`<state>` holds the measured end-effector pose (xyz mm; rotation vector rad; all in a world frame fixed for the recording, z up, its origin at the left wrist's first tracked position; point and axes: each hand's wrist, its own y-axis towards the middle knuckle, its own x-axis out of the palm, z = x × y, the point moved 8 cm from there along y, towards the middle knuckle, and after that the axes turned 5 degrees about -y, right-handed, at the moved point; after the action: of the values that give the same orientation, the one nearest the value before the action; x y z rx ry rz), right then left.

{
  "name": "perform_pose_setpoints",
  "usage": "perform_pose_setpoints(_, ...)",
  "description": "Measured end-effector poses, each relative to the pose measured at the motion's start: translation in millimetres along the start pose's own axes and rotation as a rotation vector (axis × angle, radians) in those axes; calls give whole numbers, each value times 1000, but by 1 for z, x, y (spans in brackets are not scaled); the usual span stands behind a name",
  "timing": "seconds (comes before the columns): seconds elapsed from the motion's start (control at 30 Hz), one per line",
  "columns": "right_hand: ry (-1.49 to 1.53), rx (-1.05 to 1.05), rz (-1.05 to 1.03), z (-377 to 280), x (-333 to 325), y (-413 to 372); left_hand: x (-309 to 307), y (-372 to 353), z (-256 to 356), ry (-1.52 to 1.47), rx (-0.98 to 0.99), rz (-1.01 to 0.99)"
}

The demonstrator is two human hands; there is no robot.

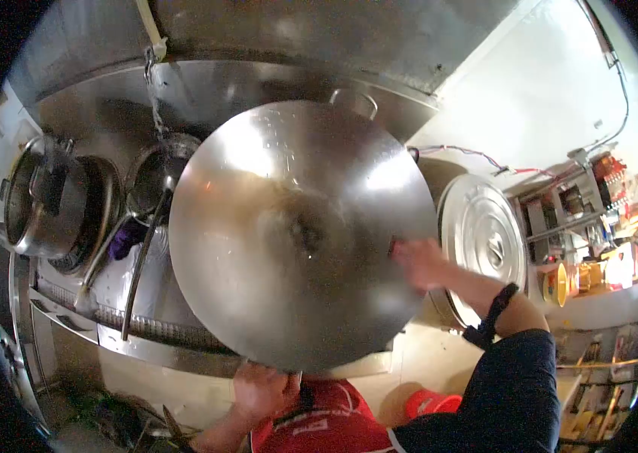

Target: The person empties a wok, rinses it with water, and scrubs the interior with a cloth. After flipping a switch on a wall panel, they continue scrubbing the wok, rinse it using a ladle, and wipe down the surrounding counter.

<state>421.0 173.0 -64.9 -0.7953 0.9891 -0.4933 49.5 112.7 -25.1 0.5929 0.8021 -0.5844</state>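
A large shiny steel wok [300,234] fills the middle of the view, tilted up with its rounded underside toward me. My left hand [262,389] grips its near rim at the bottom. My right hand [421,264] is blurred and presses against the wok's right edge; what it holds, if anything, I cannot make out. A handle loop [353,98] shows at the wok's far rim.
Water runs from a tap [154,53] into a steel pot [157,177] with long ladle handles [141,260] leaning out. Another pot [40,200] sits on a burner at left. A lidded stockpot [485,241] stands at right, shelves [598,226] beyond.
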Motion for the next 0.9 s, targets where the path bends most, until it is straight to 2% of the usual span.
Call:
perform_pose_setpoints(0.07,259,-179,-10,-83,20,-23,2,-9,4,-7,-7,-24)
perform_pose_setpoints(0.13,495,-329,206,-165,28,-14,2,-12,4,10,-23,-39)
perform_pose_setpoints(0.23,640,-371,279,-245,-33,21,-10,-15,12,40,21,63)
perform_pose_setpoints(0.33,849,-284,412,-275,-85,104,-10,-19,11,29,31,66)
perform_pose_setpoints(0.37,942,-256,489,-272,-101,120,-7,-19,9,10,12,38)
perform_pose_setpoints(0.43,872,-145,669,-262,-115,141,-4,-19,6,-2,-16,6)
perform_pose_setpoints(0.53,808,-162,662,-238,-76,134,0,-13,12,-9,50,28)
perform_pose_setpoints(0.6,769,-157,462,-203,-48,104,0,-12,10,-6,42,0)
perform_pose_setpoints(0.67,387,-134,600,-160,-6,105,-5,-13,6,-34,38,30)
perform_pose_setpoints(0.73,351,37,322,-97,3,104,-12,-14,5,-51,18,63)
perform_pose_setpoints(0.8,322,174,586,-26,-7,106,-9,-11,8,-63,-5,-40)
perform_pose_setpoints(0.9,295,244,738,3,-70,160,-16,-7,8,-158,-2,-20)
